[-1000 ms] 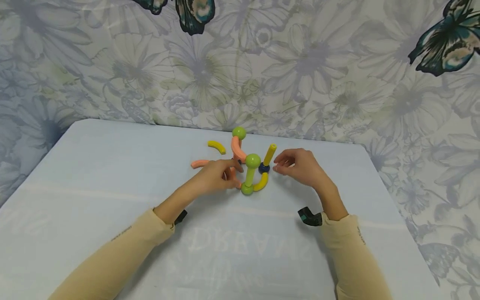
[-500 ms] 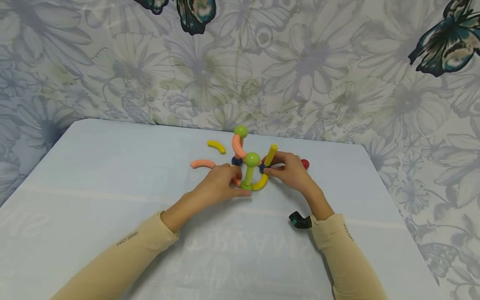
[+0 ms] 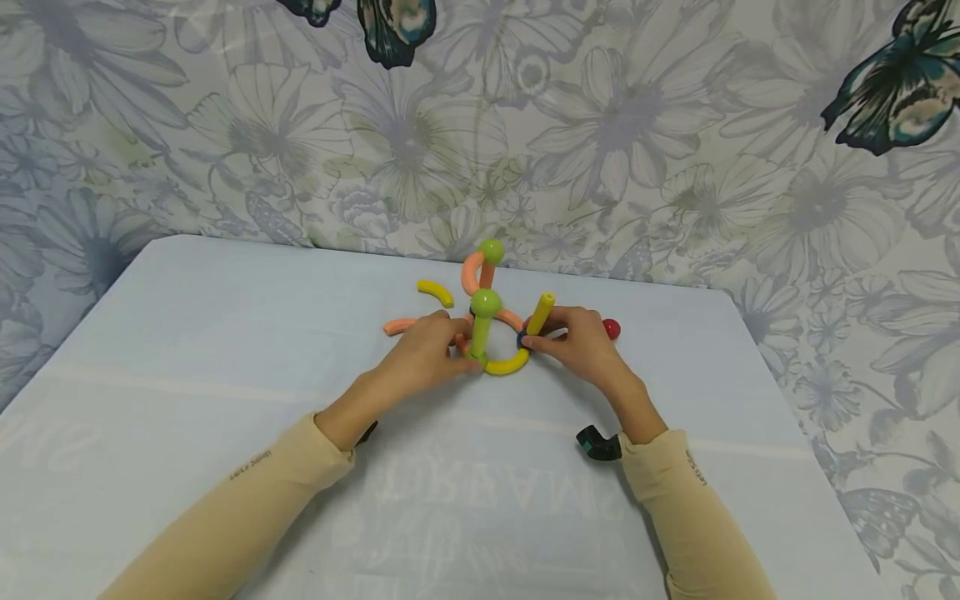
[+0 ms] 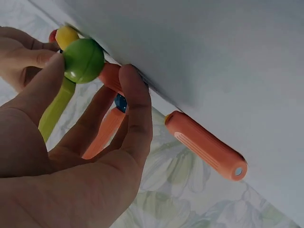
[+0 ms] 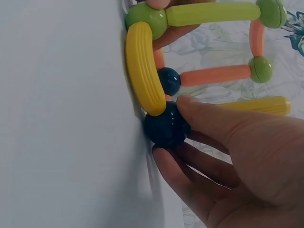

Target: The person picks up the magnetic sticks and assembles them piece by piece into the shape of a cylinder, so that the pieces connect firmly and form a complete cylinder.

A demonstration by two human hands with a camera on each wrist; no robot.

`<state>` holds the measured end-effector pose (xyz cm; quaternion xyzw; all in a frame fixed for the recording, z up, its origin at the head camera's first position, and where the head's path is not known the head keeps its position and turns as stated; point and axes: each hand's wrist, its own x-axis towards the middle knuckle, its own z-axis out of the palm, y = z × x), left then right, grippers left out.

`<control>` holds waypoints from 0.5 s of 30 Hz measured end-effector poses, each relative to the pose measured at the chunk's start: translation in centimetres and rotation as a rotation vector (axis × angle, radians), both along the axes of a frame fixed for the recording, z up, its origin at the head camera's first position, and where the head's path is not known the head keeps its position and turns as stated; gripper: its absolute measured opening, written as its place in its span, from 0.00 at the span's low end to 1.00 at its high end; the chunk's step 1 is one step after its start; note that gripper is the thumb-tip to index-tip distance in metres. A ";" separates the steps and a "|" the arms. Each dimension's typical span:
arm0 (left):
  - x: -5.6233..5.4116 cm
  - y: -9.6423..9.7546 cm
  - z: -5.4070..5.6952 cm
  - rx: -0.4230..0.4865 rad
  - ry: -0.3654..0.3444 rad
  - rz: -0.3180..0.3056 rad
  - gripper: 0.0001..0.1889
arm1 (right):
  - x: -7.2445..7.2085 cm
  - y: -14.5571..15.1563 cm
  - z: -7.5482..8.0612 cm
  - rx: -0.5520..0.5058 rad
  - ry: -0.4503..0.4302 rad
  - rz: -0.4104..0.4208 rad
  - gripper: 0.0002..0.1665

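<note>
A frame of magnetic balls and sticks stands on the table, its base a ring of curved yellow (image 3: 507, 365) and orange (image 3: 510, 318) sticks. My left hand (image 3: 422, 357) grips the base's green ball (image 5: 146, 20), thumb on it, fingers by an orange curved stick. From that ball a light green stick (image 3: 481, 335) rises to another green ball (image 3: 486, 302). My right hand (image 3: 585, 343) pinches a dark blue ball (image 5: 167, 124) bearing an upright yellow stick (image 3: 541, 314). Behind, orange sticks lead from a second blue ball (image 5: 169, 81) up to a green ball (image 3: 491, 251).
A loose curved yellow stick (image 3: 435, 292) lies behind the left hand. An orange stick (image 3: 399, 327) is just left of that hand. Beyond the right hand sits a red ball (image 3: 612, 329). The white table (image 3: 225, 333) meets a flower-patterned wall (image 3: 637, 167) at its back edge.
My right hand has come in from the right and taken hold of the dark blue ball. The frame has turned, its light green upright shifting left and the ring spreading wider. Loose sticks stayed put.
</note>
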<state>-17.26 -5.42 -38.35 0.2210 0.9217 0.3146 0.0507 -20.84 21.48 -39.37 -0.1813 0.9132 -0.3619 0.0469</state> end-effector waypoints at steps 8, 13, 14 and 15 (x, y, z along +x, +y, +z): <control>-0.6 -0.5 0.1 -0.013 -0.021 0.018 0.10 | 0.2 -0.5 0.0 0.042 0.050 -0.043 0.13; -0.9 -0.7 -0.1 -0.023 -0.027 0.010 0.11 | 0.1 0.5 1.3 0.016 -0.022 0.015 0.12; -0.9 -0.7 -0.1 -0.023 -0.027 0.009 0.11 | 0.1 0.9 1.7 0.017 -0.029 0.023 0.13; -0.9 -0.7 -0.1 -0.025 -0.026 0.008 0.12 | 0.1 1.4 2.2 0.019 -0.030 0.024 0.14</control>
